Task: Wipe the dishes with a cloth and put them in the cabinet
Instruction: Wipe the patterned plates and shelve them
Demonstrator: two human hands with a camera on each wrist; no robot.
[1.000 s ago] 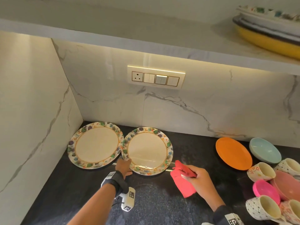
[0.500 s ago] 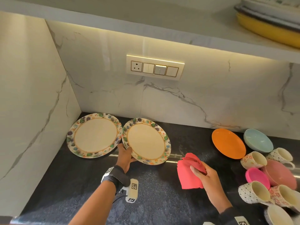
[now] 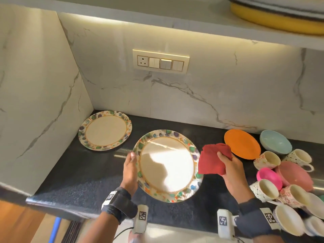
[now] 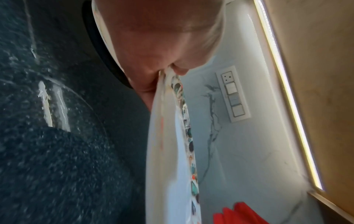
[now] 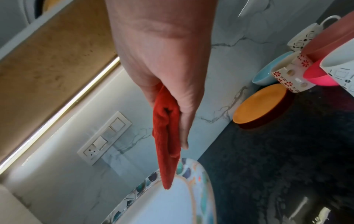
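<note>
Fingers of the left hand (image 3: 130, 170) gripped the left rim of a floral plate (image 3: 168, 166), thumb on its face, the plate raised and tilted above the black bench (image 3: 73, 176). Right hand (image 3: 231, 170) clutched a bunched red cloth (image 3: 213, 159) just beside the plate's right rim. Second floral plate (image 3: 105, 130) lay flat in the bench's back left corner. Orange plate (image 3: 242, 143) and pale blue bowl (image 3: 275, 141) sat at the back right; patterned cups (image 3: 267, 159), a small pink bowl (image 3: 269, 176) and a larger pink bowl (image 3: 296, 174) were clustered at the right edge. Yellow dish (image 3: 273, 21) under other stacked dishes stood on the shelf (image 3: 140, 16) above; switch panel (image 3: 160, 61) on the marble wall

Left wrist view: thumb and fingers (image 4: 145, 71) pinched the plate's rim (image 4: 184, 115), seen edge-on; red cloth (image 4: 241, 213) at the lower edge

Right wrist view: fingers (image 5: 184, 115) closed on the folded cloth (image 5: 166, 136), its tip hanging over the plate's rim (image 5: 191, 169); whether it touched could not be told
</note>
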